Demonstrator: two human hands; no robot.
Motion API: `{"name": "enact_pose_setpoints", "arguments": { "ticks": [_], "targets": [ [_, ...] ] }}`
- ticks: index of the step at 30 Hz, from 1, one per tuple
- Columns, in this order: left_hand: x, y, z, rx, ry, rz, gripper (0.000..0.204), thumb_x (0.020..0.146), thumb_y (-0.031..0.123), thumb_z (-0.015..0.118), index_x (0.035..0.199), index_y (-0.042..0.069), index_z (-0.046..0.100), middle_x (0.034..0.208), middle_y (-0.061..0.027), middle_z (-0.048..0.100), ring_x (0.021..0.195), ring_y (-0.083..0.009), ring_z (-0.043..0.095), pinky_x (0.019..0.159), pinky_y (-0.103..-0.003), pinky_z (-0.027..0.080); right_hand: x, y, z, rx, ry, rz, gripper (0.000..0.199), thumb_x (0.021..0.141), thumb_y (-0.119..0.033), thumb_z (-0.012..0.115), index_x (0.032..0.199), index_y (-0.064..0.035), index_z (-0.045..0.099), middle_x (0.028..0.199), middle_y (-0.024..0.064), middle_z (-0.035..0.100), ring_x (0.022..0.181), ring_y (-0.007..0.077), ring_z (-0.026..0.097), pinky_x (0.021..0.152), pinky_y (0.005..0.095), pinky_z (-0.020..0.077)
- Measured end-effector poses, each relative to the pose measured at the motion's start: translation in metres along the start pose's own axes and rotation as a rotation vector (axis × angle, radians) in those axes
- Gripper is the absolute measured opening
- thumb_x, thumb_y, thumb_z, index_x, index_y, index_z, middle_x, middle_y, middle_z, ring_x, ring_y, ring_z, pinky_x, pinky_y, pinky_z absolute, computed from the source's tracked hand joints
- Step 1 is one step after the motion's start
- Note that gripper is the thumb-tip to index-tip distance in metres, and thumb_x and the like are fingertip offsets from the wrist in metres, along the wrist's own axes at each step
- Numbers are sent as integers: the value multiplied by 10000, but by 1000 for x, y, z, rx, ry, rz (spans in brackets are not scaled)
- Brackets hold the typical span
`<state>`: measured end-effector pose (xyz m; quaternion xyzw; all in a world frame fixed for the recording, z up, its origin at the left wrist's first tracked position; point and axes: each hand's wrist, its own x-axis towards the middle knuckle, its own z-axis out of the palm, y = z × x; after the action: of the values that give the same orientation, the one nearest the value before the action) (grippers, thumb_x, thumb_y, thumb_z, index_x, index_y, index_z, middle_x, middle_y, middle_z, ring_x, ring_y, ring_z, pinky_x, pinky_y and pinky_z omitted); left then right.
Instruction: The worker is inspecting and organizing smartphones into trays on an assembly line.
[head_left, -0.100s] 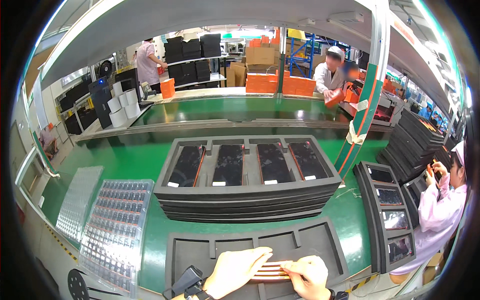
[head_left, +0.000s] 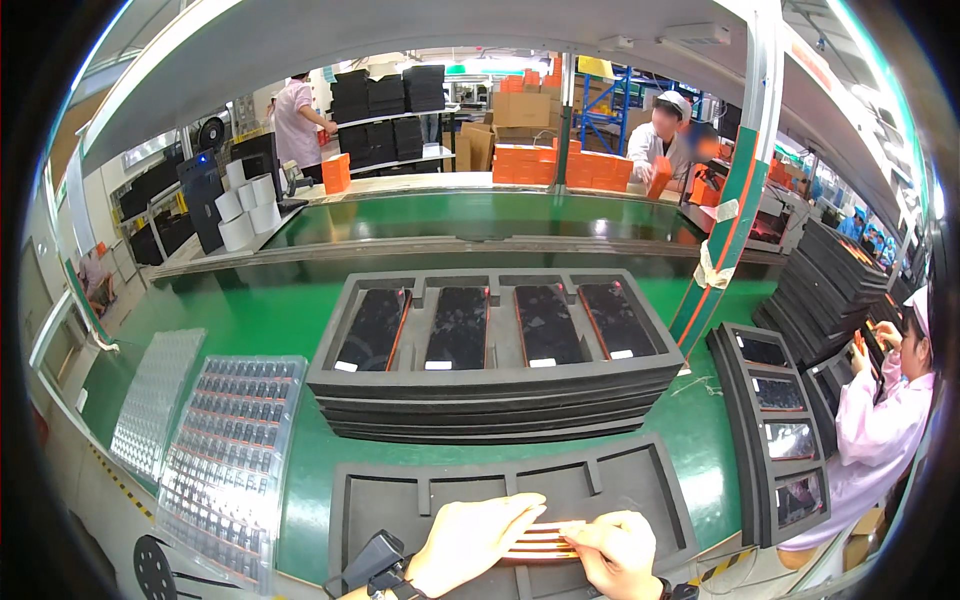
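Low in the view, several slim phones with orange edges (head_left: 541, 545) are stacked between my hands. My left hand (head_left: 470, 543) presses against the stack's left end, its fingers together and reaching over the top. At the other end my right hand (head_left: 616, 552) is closed on the stack, thumb and fingertips along the edges. Beneath both hands lies a black foam tray (head_left: 385, 500); its visible compartments hold nothing. Beyond it stands a pile of black foam trays (head_left: 490, 395), the top one holding dark-screened phones (head_left: 458, 328) with small white labels.
Clear plastic trays of small parts (head_left: 235, 440) lie left. At right are another phone-filled foam tray (head_left: 775, 420) and a pink-clad co-worker (head_left: 885, 420). A green post (head_left: 722, 240) rises from the bench. Across the conveyor, a white-clad person (head_left: 655, 145) handles an orange box.
Across the conveyor, the white-clad person has turned the orange box more upright and drawn it back. My hands and the stack have hardly moved.
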<state>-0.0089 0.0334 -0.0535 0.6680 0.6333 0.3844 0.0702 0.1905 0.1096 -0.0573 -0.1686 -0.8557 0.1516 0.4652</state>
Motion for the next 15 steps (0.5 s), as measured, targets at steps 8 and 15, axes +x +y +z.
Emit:
{"name": "enact_pose_setpoints", "arguments": {
  "ticks": [8,15],
  "targets": [
    [4,-4,-2,-26,-54,-79,215,959,244,620,1092,104,714,949,-64,745,752,-218,722,644,-288,566,-5,5,-11,-166,-246,20,338,730,-250,798,1023,-107,711,1196,126,624,1023,333,598,885,442,473],
    [3,-9,0,-57,-51,-56,375,995,373,567,1302,159,554,676,-75,666,551,-222,664,517,-307,515,16,2,-19,-67,-228,7,243,776,-150,778,994,-78,699,1086,127,654,954,306,628,839,394,506]
  ]
}}
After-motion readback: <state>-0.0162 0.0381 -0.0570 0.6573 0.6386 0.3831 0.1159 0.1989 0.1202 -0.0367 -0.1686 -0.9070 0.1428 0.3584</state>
